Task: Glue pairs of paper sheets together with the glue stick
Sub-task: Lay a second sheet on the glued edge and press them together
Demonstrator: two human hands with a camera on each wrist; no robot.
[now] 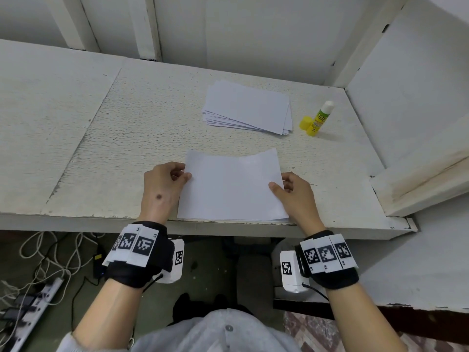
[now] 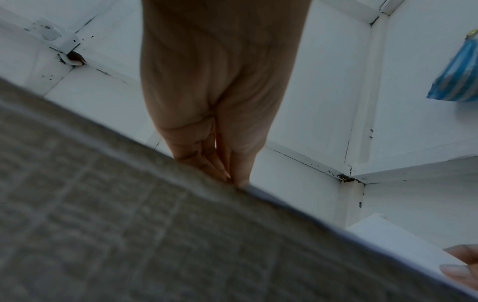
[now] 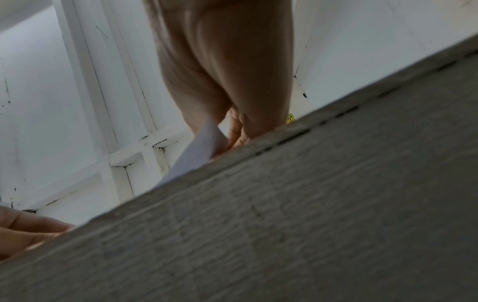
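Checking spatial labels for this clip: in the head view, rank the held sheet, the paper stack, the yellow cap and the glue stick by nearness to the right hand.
1. Held sheet: pinched by the right hand at its right edge.
2. Paper stack: beyond the hand, slightly left.
3. Yellow cap and glue stick: far right, side by side; too close to call.

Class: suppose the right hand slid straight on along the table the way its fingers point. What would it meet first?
Probably the stack of paper, though the right hand might slip just beside it; depth is unclear.
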